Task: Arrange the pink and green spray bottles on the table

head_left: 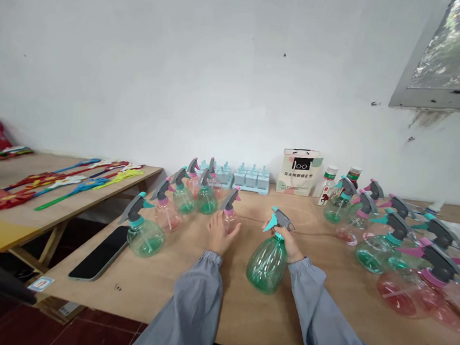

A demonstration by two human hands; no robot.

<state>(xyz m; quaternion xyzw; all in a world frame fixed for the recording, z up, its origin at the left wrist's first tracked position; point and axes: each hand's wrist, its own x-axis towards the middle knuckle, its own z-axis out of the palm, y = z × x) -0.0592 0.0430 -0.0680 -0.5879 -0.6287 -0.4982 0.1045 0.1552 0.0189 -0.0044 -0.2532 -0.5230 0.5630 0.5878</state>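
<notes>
My right hand (pixel 291 244) grips a green spray bottle (pixel 266 267) by its neck, just under the grey head with the turquoise nozzle. The bottle tilts a little, and a small amount of liquid or darker green shows at its bottom. My left hand (pixel 221 233) is closed around the near side of a pink spray bottle (pixel 231 220) that stands on the table; part of its body is hidden by my fingers. To the left of that hand stand several more pink and green spray bottles, the nearest being a green one (pixel 146 239).
A black-screened phone (pixel 100 253) lies at the table's left edge. Several spray bottles, including a pink one (pixel 409 293), crowd the right side. Pale blue moulds (pixel 251 180), a paper bag (pixel 298 173) and white-capped bottles (pixel 327 183) line the wall. Colourful strips (pixel 66 181) cover another table.
</notes>
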